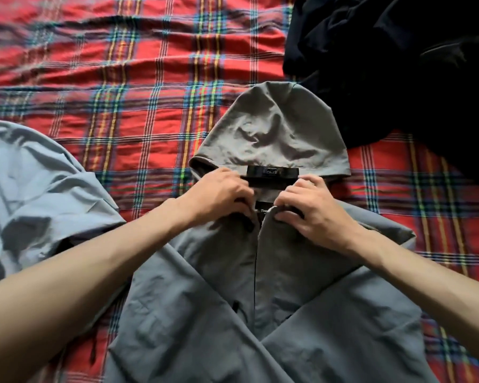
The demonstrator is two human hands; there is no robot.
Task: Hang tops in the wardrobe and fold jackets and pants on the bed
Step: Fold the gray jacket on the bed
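Bed cover [150,78]: red plaid, blue/green/yellow/white stripes. Jacket [205,299] under the left grip [219,197] and right grip [313,211] is plain grey, black tab [271,174] just past them, white-lettered black label [264,212] between them. Pale blue garment [25,189] off left, black heap [398,64] beyond the right grip.

The bed [122,78] is free at the far left, beyond the jacket [205,272]. Black clothes [385,64] block the far right; a blue garment [33,189] covers the near left.
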